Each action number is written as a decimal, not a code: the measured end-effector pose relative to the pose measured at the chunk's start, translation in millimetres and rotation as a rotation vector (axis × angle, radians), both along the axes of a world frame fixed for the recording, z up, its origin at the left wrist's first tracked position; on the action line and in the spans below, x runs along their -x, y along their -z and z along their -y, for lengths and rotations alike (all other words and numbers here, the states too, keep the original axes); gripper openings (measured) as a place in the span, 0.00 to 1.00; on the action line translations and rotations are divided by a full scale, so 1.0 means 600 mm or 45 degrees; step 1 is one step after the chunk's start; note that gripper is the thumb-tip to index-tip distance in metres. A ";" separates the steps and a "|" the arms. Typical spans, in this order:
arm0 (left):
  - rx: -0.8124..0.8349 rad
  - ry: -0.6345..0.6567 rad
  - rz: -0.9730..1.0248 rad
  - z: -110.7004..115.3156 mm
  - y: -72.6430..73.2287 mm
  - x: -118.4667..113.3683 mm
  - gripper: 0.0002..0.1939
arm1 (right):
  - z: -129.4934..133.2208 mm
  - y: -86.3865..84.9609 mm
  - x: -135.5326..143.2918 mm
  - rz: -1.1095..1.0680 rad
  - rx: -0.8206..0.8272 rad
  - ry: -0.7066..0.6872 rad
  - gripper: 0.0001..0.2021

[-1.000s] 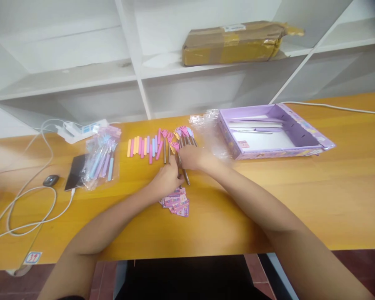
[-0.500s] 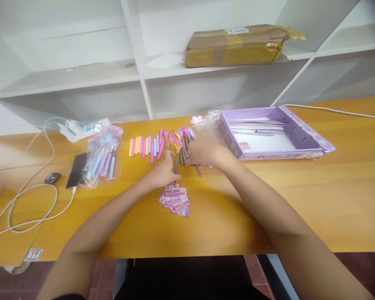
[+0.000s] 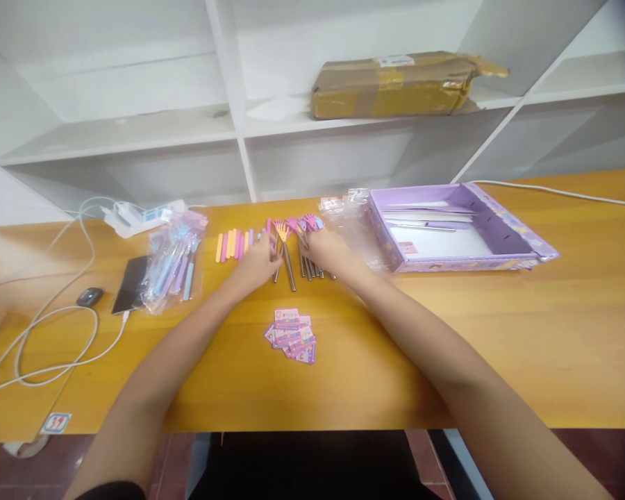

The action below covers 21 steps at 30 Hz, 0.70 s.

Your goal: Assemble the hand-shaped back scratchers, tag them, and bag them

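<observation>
My left hand [image 3: 260, 261] is closed beside the row of coloured sticks [image 3: 232, 245], at the left of the small hand-shaped heads; what its fingers pinch is too small to make out. A yellow hand-shaped piece [image 3: 282, 231] on a metal rod lies just right of it. My right hand [image 3: 327, 250] bends over the bunch of metal rods [image 3: 312, 269] with pink and blue heads, its fingers closed near a pink head [image 3: 294, 224]. Small pink and purple cards [image 3: 293, 335] lie in a loose pile nearer the front.
A purple box [image 3: 448, 262] holding papers stands at the right, beside clear plastic bags [image 3: 351, 219]. To the left lie a bag of coloured sticks [image 3: 174, 260], a phone [image 3: 130, 283], a mouse [image 3: 89, 297] and white cables. A taped carton [image 3: 390, 90] rests on the shelf.
My left hand has moved up and left, away from the cards and onto the coloured sticks. The yellow-headed piece has shifted left and up. My right hand has moved slightly left.
</observation>
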<state>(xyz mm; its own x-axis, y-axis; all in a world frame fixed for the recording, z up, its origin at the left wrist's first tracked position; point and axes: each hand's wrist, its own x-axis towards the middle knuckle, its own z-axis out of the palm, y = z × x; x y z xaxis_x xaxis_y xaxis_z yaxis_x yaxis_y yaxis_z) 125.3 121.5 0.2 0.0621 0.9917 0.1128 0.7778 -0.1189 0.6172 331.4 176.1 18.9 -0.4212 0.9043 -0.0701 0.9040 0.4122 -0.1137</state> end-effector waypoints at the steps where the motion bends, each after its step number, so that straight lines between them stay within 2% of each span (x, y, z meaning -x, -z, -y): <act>1: -0.091 -0.055 -0.044 -0.008 -0.011 0.023 0.11 | -0.001 0.002 -0.001 -0.006 -0.004 0.001 0.21; 4: -0.290 -0.301 -0.188 -0.029 -0.052 0.121 0.06 | -0.003 -0.006 -0.007 -0.030 -0.018 0.014 0.24; 6: -0.311 -0.482 -0.334 -0.034 -0.072 0.191 0.05 | -0.005 -0.016 -0.012 -0.047 -0.023 0.027 0.23; 8: -0.277 -0.628 -0.431 -0.027 -0.081 0.248 0.11 | -0.006 -0.025 -0.017 -0.063 -0.025 0.038 0.23; 10: -0.231 -0.622 -0.445 -0.014 -0.079 0.283 0.17 | -0.006 -0.033 -0.022 -0.077 -0.034 0.052 0.24; 13: -0.207 -0.601 -0.417 0.000 -0.070 0.299 0.17 | -0.009 -0.040 -0.028 -0.090 -0.052 0.067 0.24; 16: -0.241 -0.583 -0.347 -0.001 -0.077 0.296 0.14 | -0.011 -0.049 -0.034 -0.097 -0.066 0.082 0.24; 21: -0.165 -0.407 -0.253 -0.004 -0.131 0.276 0.14 | 0.007 -0.082 -0.040 -0.263 -0.121 0.097 0.20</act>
